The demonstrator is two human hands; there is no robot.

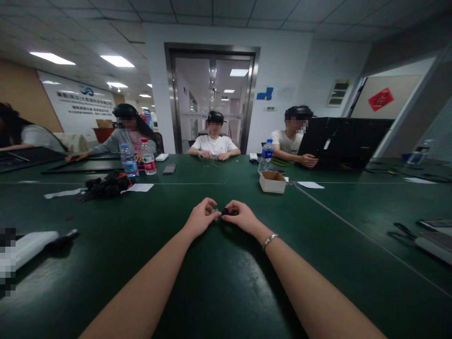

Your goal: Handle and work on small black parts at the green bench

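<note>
Both of my hands meet above the green table (212, 292), fingertips nearly touching. My left hand (202, 218) is closed in a pinch on a small pale, shiny piece (214, 211), too small to name. Between the thumb and fingers of my right hand (244, 218) sits a small black piece (225, 212), partly hidden by the fingers. The two pieces are close together at the fingertips; whether they are joined I cannot tell. A silver bracelet circles my right wrist.
A small open cardboard box (272, 182) stands ahead to the right, near a water bottle (265, 156). Left lie a bundle of black cables (109, 185) and two more bottles. A large black panel (344, 141) is held upright by a person. Several people sit across the table.
</note>
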